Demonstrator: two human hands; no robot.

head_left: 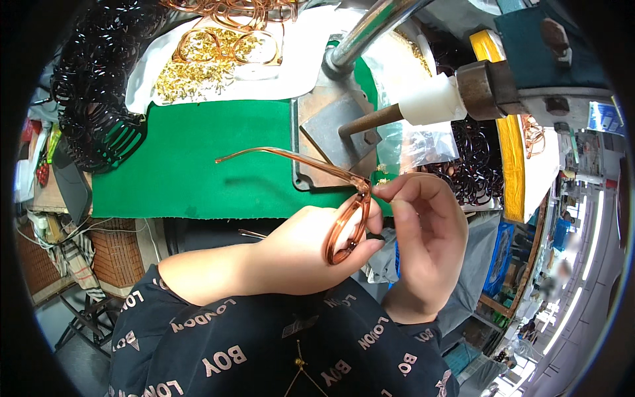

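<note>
My left hand (301,248) is closed round a brown translucent eyeglass frame (335,233), with its thumb and fingers on the rims. One temple arm (291,156) is unfolded and reaches out to the left above the green mat. Close to the hinge corner of the frame, my right hand (433,231) holds its thumb and index finger together in a pinch. Anything between those fingertips is too small to make out. Behind the hands, a metal press rod (370,121) comes down on a square steel block (339,126).
A green mat (198,159) covers the bench. On a white tray (311,73) lie small gold-coloured metal pieces (198,73) and brown eyeglass frames (258,49). Dark frames pile up at the left (99,86). A plastic bag (423,149) lies right of the press, near a yellow-edged container (510,165).
</note>
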